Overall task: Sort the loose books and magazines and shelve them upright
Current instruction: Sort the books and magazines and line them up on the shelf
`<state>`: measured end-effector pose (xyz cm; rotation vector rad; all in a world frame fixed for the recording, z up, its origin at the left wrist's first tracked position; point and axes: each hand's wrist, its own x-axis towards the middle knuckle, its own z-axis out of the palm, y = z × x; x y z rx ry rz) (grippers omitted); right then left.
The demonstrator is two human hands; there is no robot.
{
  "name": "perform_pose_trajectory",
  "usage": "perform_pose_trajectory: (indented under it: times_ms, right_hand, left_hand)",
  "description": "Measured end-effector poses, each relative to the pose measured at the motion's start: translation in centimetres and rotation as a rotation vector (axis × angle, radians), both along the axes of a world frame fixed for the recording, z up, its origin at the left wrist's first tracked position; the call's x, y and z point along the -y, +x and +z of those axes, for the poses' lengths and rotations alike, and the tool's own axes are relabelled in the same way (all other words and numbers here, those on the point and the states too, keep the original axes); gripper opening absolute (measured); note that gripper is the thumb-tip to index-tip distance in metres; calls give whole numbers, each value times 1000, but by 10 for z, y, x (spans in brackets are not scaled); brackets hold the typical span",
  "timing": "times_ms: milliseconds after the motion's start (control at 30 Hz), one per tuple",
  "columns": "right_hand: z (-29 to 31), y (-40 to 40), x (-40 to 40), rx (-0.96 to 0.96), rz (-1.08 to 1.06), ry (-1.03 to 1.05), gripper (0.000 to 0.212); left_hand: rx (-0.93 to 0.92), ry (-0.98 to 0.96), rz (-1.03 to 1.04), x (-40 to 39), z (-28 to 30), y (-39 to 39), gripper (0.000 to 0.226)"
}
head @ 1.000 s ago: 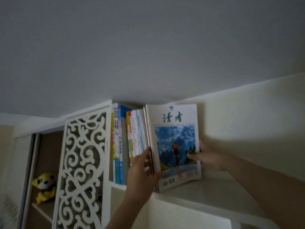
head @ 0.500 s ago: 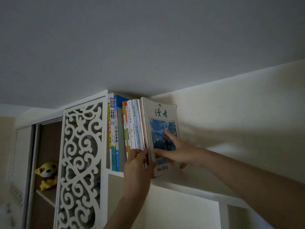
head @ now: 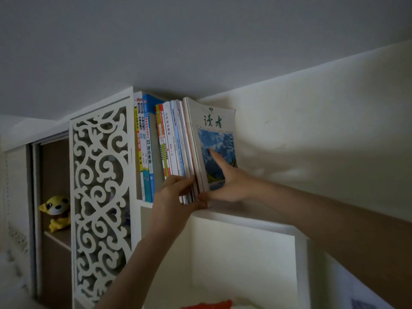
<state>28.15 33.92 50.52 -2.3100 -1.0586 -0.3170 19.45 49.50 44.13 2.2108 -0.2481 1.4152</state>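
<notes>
A row of books [head: 166,141] stands upright on the top white shelf [head: 240,216], close under the ceiling. The rightmost piece is a magazine [head: 214,121] with green characters and a blue mountain picture on its cover. My right hand [head: 227,181] lies against that cover with its forefinger stretched up over the picture. My left hand [head: 176,197] grips the lower front edges of the thin magazines next to it, fingers curled round them.
A white fretwork panel [head: 100,197] stands left of the books. Behind it a yellow plush toy [head: 55,211] sits on a brown shelf. An open white compartment [head: 243,259] lies below the top shelf, with something red [head: 207,305] at the frame's bottom edge.
The magazine has swung from facing me to nearly flush against the row. My right hand moved from its far edge onto the cover. My left hand stayed at the lower edges.
</notes>
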Motion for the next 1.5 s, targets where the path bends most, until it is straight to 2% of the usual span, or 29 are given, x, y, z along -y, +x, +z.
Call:
perform_pose_trajectory:
  times_ms: [133, 200, 233, 300, 367, 400, 467, 533, 667, 733, 867, 967, 1000, 1100, 1133, 1233, 1333, 1367, 1433, 1500]
  right_hand:
    - [0, -15, 7, -71, 22, 23, 109]
    - [-1, -38, 27, -80, 29, 44, 86]
    - [-3, -54, 46, -23, 21, 38, 67]
    - [-16, -95, 97, 257, -43, 11, 35]
    - [-49, -134, 160, 575, -88, -2, 26]
    - [-74, -152, 193, 662, -107, -10, 25]
    - [-137, -182, 262, 693, -196, -36, 21]
    - [-209, -202, 332, 540, -325, -120, 19]
    - [-356, -225, 449, -141, -677, -223, 24]
    - [-419, -241, 487, -384, -805, -216, 28]
    - [-507, -271, 497, -687, -835, -156, 34]
    - [-536, -257, 478, -776, -834, -47, 35]
    - [-540, -250, 470, -784, -833, -1, 34]
    - [-547, -229, 449, -827, -807, 96, 30]
    - [-551, -222, 443, -839, -798, 106, 32]
    - [-562, -201, 426, -892, -784, 120, 46]
    - [-568, -184, 409, -1005, -845, 144, 63]
    - [-569, -178, 406, -1033, -884, 181, 58]
    - [-567, -166, 404, -1091, -978, 297, 38]
    - [-562, -155, 405, -1193, -1042, 469, 21]
  left_hand:
    - [3, -2, 33, -1, 0, -6, 57]
    - [50, -7, 64, 11, -7, -22, 42]
    - [79, -13, 58, 23, -15, -36, 33]
    - [88, -22, -40, 58, -39, -67, 22]
    - [34, -12, -234, 108, -73, -93, 17]
    - [-11, 4, -338, 136, -94, -101, 15]
    - [-165, 40, -505, 193, -140, -104, 16]
    - [-381, 26, -613, 249, -194, -99, 17]
    - [-794, 18, -700, 342, -305, -82, 16]
    - [-990, 20, -684, 369, -361, -81, 17]
    - [-1243, -47, -509, 388, -446, -87, 30]
    - [-1293, -102, -420, 382, -480, -83, 16]
    - [-1321, -134, -396, 376, -492, -80, 22]
    - [-1536, -206, -255, 361, -525, -68, 90]
    - [-1585, -194, -214, 356, -541, -62, 104]
    - [-1685, -164, -100, 349, -568, -52, 119]
    - [-1685, -369, -71, 350, -565, -52, 112]
    - [-1653, -462, -84, 350, -564, -51, 103]
    - [-1582, -613, -127, 347, -566, -46, 66]
    - [-1554, -685, -216, 348, -565, -44, 44]
